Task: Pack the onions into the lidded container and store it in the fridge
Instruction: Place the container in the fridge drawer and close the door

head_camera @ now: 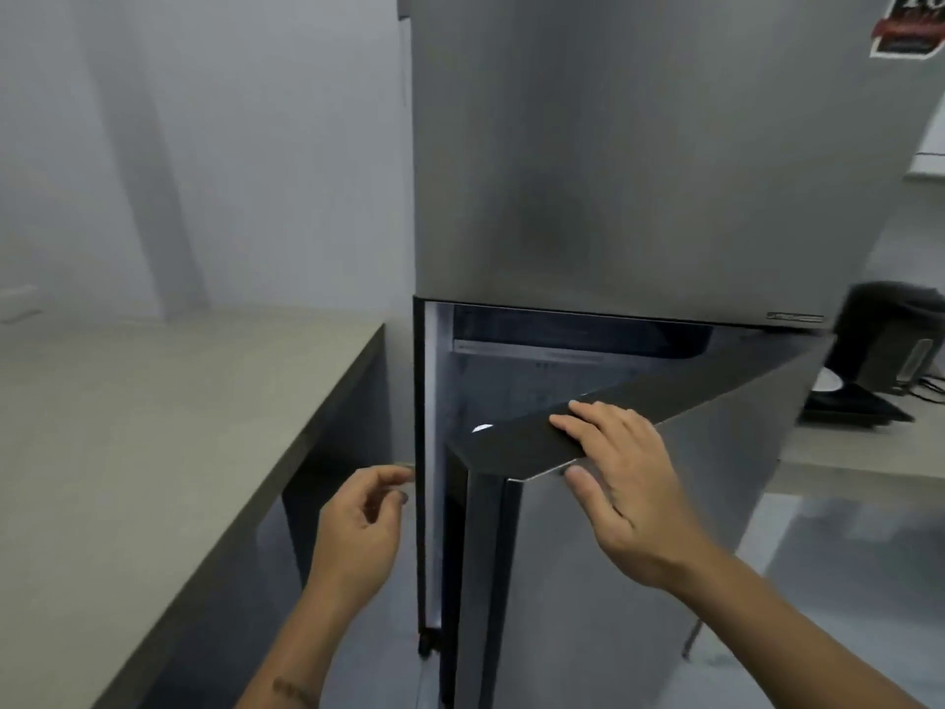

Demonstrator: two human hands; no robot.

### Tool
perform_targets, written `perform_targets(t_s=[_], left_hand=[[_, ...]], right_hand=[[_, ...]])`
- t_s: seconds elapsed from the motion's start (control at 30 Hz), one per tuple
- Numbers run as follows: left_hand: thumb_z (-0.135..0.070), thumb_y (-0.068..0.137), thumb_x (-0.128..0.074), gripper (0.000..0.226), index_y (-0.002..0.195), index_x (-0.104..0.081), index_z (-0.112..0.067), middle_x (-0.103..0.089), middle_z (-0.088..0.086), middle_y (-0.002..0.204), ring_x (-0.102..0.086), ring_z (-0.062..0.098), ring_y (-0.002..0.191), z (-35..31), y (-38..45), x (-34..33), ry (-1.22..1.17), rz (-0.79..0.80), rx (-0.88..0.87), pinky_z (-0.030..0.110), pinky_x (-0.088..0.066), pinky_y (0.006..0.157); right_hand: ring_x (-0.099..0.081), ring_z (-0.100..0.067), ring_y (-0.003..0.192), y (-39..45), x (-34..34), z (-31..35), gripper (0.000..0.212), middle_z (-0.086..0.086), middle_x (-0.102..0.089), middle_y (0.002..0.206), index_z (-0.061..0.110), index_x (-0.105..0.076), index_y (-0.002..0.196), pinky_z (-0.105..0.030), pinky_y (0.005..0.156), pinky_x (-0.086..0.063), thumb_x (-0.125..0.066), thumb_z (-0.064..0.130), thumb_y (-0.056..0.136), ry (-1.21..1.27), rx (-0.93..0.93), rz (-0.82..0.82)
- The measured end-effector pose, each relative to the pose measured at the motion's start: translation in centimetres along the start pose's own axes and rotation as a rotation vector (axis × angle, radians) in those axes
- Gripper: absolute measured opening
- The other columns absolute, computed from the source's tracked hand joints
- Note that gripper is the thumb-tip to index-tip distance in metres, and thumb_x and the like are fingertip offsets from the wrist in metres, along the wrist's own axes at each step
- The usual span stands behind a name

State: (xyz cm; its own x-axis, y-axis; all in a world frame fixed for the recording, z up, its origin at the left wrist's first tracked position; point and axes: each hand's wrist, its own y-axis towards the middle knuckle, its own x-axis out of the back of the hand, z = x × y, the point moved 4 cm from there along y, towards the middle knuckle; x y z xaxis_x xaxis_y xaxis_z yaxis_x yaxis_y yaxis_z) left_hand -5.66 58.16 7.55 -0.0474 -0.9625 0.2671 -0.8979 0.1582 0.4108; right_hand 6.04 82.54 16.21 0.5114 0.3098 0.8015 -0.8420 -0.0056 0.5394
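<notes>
A tall silver fridge fills the middle and right of the view. Its lower door stands partly ajar, showing a dim interior behind the gap. My right hand rests on the door's top edge, fingers over the dark top strip and thumb on the front face. My left hand hovers just left of the gap, fingers curled and holding nothing. No onions and no lidded container are in view.
A beige counter runs along the left, its corner close to the fridge. A grey wall stands behind it. On the right, a dark appliance sits on another surface beside the fridge.
</notes>
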Motion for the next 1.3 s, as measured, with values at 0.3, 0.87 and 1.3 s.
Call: perform_targets(t_s=[0.3,0.87,1.3], left_hand=[[-0.017,0.091,-0.059,0.034,0.114,-0.054,-0.041,-0.059,-0.017,0.114,-0.058,-0.004,0.102,2.3,4.6,0.3,0.050,0.020,0.067,0.013,-0.050,0.082],[-0.036,0.084,-0.068,0.048,0.121,-0.038,-0.042,-0.042,-0.022,0.115,-0.049,-0.009,0.100,7.5,16.7,-5.5,0.094,-0.164,0.159,0.009,-0.033,0.072],[-0.024,0.087,-0.063,0.033,0.120,-0.054,-0.024,-0.059,-0.003,0.118,-0.057,0.015,0.112,9.3,29.7,-8.6,0.297,-0.064,0.221,0.033,-0.046,0.095]], right_hand=[[-0.025,-0.020,0.143,9.0,-7.6,0.7,0.066,0.001,-0.036,0.151,0.025,-0.036,0.145,-0.040,0.122,-0.009,-0.053,0.042,0.084,-0.172,0.024,0.003],[0.002,-0.034,0.150,17.7,-16.3,-3.0,0.101,-0.013,-0.010,0.163,0.007,-0.007,0.154,-0.053,0.121,-0.005,-0.051,0.013,0.063,-0.281,0.119,-0.068],[-0.001,-0.032,0.150,24.6,-20.0,-10.2,0.087,-0.014,-0.007,0.163,0.002,-0.017,0.152,-0.048,0.121,-0.009,-0.042,0.014,0.069,-0.333,0.330,0.105]])
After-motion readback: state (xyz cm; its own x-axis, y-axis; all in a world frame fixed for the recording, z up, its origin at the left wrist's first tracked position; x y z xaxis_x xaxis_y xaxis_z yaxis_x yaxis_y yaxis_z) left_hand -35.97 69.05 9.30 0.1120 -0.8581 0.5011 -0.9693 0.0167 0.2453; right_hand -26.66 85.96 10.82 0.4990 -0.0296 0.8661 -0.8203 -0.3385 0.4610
